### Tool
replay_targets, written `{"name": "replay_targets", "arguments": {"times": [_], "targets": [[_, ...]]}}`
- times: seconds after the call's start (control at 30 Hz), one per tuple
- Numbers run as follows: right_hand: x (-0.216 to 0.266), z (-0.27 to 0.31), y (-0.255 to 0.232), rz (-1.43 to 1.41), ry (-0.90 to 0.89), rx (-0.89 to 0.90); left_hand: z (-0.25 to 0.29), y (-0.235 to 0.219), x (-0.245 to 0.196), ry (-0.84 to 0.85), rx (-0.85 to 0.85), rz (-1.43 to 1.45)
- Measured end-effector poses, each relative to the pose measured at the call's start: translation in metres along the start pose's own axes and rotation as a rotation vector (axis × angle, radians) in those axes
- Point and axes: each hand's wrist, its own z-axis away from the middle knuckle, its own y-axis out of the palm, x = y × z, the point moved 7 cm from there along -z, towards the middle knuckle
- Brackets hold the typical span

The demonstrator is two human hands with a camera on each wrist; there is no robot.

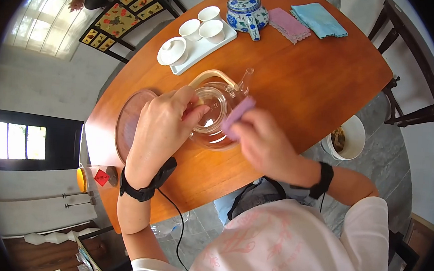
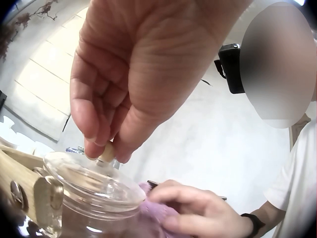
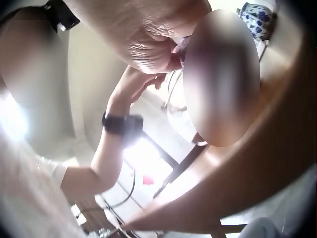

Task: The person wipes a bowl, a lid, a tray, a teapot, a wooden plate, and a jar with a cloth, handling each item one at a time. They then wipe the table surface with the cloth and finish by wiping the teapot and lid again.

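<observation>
A clear glass teapot (image 1: 215,140) with a light wooden handle (image 1: 215,73) stands on the table, its spout toward the back. My left hand (image 1: 160,119) pinches the small wooden knob (image 2: 107,151) of the glass lid (image 2: 94,179) between thumb and fingers; the lid sits over the teapot's mouth, slightly tilted in the left wrist view. In my right hand (image 1: 270,144) is a bunched purple cloth (image 1: 237,119), held against the side of the teapot facing it. The right wrist view is partly blurred over the teapot.
Behind the teapot, a white tray (image 1: 202,54) bears white cups and a lidded bowl (image 1: 173,52). A blue-and-white teapot (image 1: 246,15), a pink cloth (image 1: 289,26) and a light blue cloth (image 1: 319,20) lie farther back. A round wooden tray (image 1: 127,124) is left; a white bucket (image 1: 353,139) stands off the table's right.
</observation>
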Motion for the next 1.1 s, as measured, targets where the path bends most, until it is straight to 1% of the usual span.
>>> {"name": "replay_targets", "arguments": {"times": [0.03, 0.07, 0.13, 0.17, 0.2, 0.27, 0.3, 0.37, 0.4, 0.47, 0.5, 0.53, 0.6, 0.63, 0.67, 0.73, 0.77, 0.8, 0.87, 0.9, 0.93, 1.0, 1.03, 1.07, 1.1], "targets": [[0.011, 0.009, 0.008, 0.039, -0.041, 0.08, 0.0, 0.0, -0.001, 0.004, 0.003, -0.001], [0.007, 0.008, 0.007, 0.038, -0.036, 0.074, -0.001, 0.001, 0.0, -0.017, 0.01, 0.014], [-0.018, -0.002, -0.001, -0.318, 0.143, 0.003, 0.0, 0.003, 0.001, -0.041, 0.024, 0.029], [-0.039, -0.007, -0.008, -0.385, 0.243, -0.072, 0.0, 0.003, 0.002, -0.057, 0.024, 0.045], [-0.065, -0.007, -0.004, -0.416, 0.38, -0.103, 0.001, 0.003, 0.002, -0.072, 0.021, 0.059], [-0.098, 0.01, 0.018, -0.72, 0.759, 0.022, 0.002, 0.003, 0.002, -0.043, -0.005, 0.058], [-0.093, 0.012, 0.017, -0.719, 0.756, 0.019, 0.001, 0.002, 0.0, -0.017, -0.032, 0.06], [-0.051, 0.013, 0.001, -0.448, 0.357, -0.123, 0.002, 0.001, -0.001, -0.028, -0.028, 0.062], [-0.041, 0.018, 0.002, -0.451, 0.361, -0.126, 0.003, 0.002, 0.0, -0.04, -0.02, 0.067], [-0.007, 0.021, 0.002, -0.253, 0.117, -0.062, 0.006, 0.003, 0.003, -0.048, -0.015, 0.074], [-0.003, 0.02, 0.002, -0.205, 0.092, -0.051, 0.007, 0.004, 0.005, -0.055, -0.015, 0.079], [-0.007, 0.018, 0.002, -0.211, 0.099, -0.055, 0.007, 0.005, 0.005, -0.056, -0.006, 0.075], [-0.04, 0.008, -0.001, -0.427, 0.273, -0.144, 0.009, 0.006, 0.009, -0.095, -0.009, 0.126], [-0.058, 0.007, 0.006, -0.512, 0.413, -0.108, 0.01, 0.006, 0.009, -0.096, -0.006, 0.125], [-0.064, 0.007, 0.008, -0.512, 0.414, -0.109, 0.009, 0.006, 0.009, -0.096, 0.0, 0.115], [-0.078, 0.013, 0.015, -0.532, 0.539, -0.064, 0.008, 0.006, 0.009, -0.094, 0.002, 0.106], [-0.077, 0.018, 0.018, -0.554, 0.579, -0.061, 0.009, 0.005, 0.008, -0.089, 0.003, 0.095], [-0.074, 0.022, 0.015, -0.554, 0.575, -0.062, 0.009, 0.005, 0.008, -0.083, 0.001, 0.083], [-0.069, 0.032, 0.021, -0.582, 0.628, 0.186, 0.011, 0.005, 0.011, -0.075, 0.0, 0.099], [-0.074, 0.029, 0.011, -0.628, 0.663, 0.049, 0.012, 0.005, 0.012, -0.069, 0.001, 0.117], [-0.076, 0.02, 0.004, -0.63, 0.66, 0.053, 0.012, 0.004, 0.012, -0.073, -0.002, 0.116], [-0.087, 0.005, -0.017, -1.115, 0.748, -0.229, 0.014, 0.004, 0.009, -0.056, -0.027, 0.073], [-0.084, -0.002, -0.016, -1.151, 0.726, -0.164, 0.014, 0.005, 0.01, -0.056, -0.03, 0.072], [-0.086, -0.005, -0.01, -1.152, 0.724, -0.166, 0.015, 0.006, 0.013, -0.06, -0.037, 0.094], [-0.079, -0.017, -0.013, -0.826, 0.449, -0.153, 0.015, 0.007, 0.015, -0.063, -0.042, 0.116]]}}
